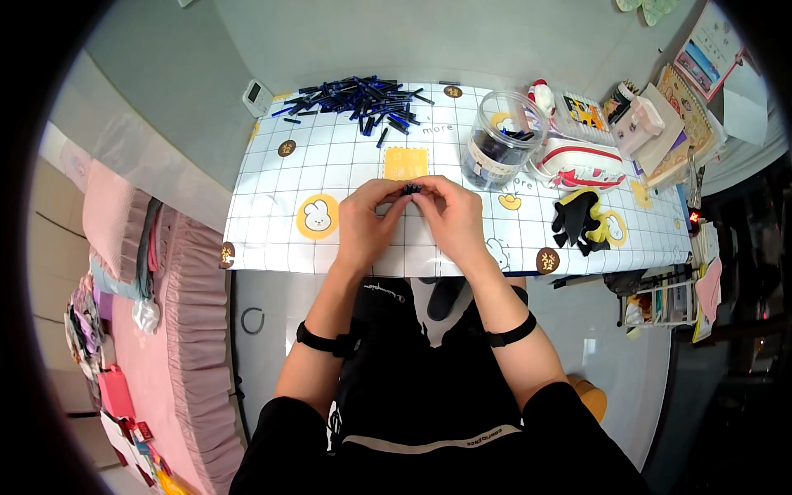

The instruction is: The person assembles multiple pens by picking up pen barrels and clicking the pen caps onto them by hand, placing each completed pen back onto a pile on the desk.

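Near the middle of the table, my left hand (367, 216) and my right hand (450, 213) meet, fingers closed around a small bundle of ink cartridges (411, 190). Only the dark ends of the bundle show between my thumbs and fingertips; the rest is hidden by my hands. Beyond them lies a loose pile of blue-black ink cartridges (363, 97) at the back of the table. To the right of my hands stands a clear round jar (487, 169), uncapped, with more dark cartridges inside.
A patterned tabletop (272, 186) carries everything. At its right are a white-and-red pencil case (582, 165), black-and-yellow gloves (579, 219), and upright notebooks (681, 124). A small white device with a screen (256, 97) leans at the back left. A pink bed (198, 330) stands left.
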Tool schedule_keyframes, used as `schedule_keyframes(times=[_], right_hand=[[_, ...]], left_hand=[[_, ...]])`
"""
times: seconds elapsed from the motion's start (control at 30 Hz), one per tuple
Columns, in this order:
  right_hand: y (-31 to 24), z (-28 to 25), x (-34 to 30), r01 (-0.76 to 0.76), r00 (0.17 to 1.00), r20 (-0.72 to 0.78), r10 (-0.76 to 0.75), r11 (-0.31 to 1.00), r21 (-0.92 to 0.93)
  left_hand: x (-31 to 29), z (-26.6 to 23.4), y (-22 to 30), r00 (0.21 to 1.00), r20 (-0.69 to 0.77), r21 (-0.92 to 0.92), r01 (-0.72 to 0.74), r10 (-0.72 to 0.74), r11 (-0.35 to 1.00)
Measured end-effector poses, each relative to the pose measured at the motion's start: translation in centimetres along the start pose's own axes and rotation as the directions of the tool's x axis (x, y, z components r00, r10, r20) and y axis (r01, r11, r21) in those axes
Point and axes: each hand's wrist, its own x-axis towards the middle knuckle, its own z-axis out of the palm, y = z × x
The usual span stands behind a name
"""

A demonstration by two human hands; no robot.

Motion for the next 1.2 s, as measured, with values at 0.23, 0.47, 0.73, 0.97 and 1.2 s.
schedule_keyframes(times=[0.23, 0.47, 0.73, 0.97, 1.2], right_hand=[[-0.16, -0.01, 0.04, -0.01, 1.0, -0.009, 0.01, 1.0, 0.021], [-0.11, 0.01, 0.07, 0.066, 0.998, 0.001, -0.066, 0.998, -0.026], [-0.2, 0.19, -0.08, 0.032, 0.999, 0.006, -0.032, 0.999, -0.011], [0.23, 0.34, -0.03, -0.003, 1.0, 0.011, 0.004, 1.0, -0.015], [0.01, 0.25, -0.08, -0.062, 0.998, 0.005, 0.061, 0.998, 0.017]], left_hand=[[0.0, -0.11, 0.23, 0.997, 0.03, -0.032, 0.071, -0.07, 0.997], [0.06, -0.1, 0.04, 0.999, 0.021, -0.068, 0.043, -0.042, 0.997], [-0.18, -0.15, -0.51, 0.999, 0.021, -0.014, 0.046, -0.046, 0.999], [-0.09, -0.15, -0.04, 0.995, 0.035, -0.055, 0.094, -0.092, 0.994], [-0.03, 0.0, -0.25, 0.99, 0.057, -0.079, 0.133, -0.128, 0.988]])
